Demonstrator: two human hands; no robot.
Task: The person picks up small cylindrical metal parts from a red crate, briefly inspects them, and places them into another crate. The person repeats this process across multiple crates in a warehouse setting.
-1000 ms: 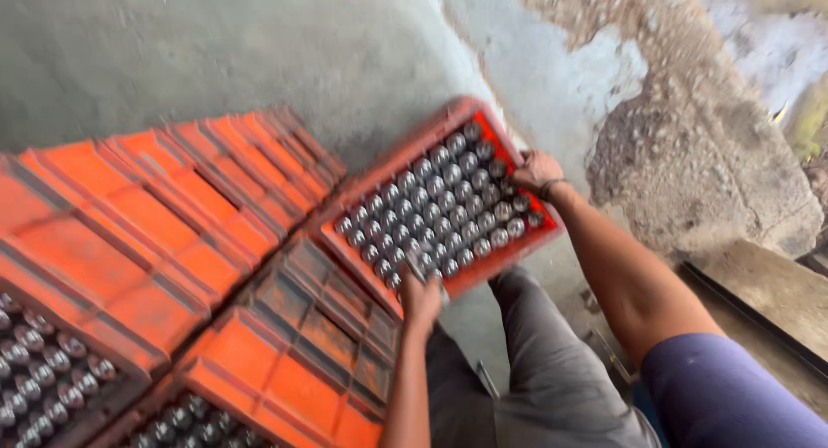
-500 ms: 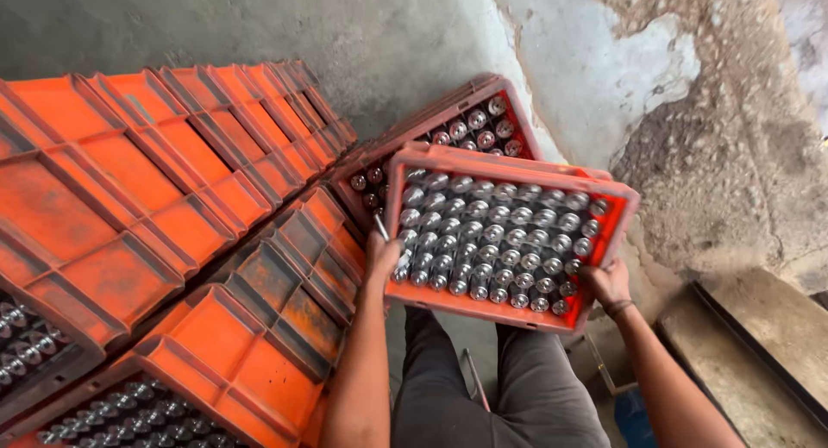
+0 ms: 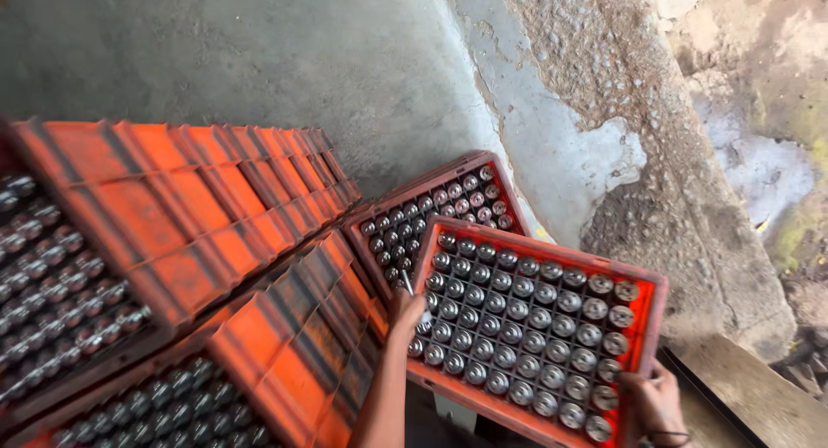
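Observation:
I hold an orange plastic crate (image 3: pixel 645 286) filled with several capped bottles, their silver tops facing up. My left hand (image 3: pixel 405 313) grips its left edge and my right hand (image 3: pixel 649 405) grips its near right corner. The crate hangs level, just above and in front of a second crate (image 3: pixel 373 216) of capped bottles that rests lower down by the wall.
Stacks of orange crates (image 3: pixel 198 215) rise on the left, some showing bottle caps at the near left (image 3: pixel 60 284). A rough grey wall (image 3: pixel 302 60) with crumbling plaster (image 3: pixel 638 155) stands behind. A wooden plank (image 3: pixel 750 388) lies at the lower right.
The crate I hold has swung from a tilted position near the wall to level, and has come lower and closer to me, over the lower crate. My view has shifted downward.

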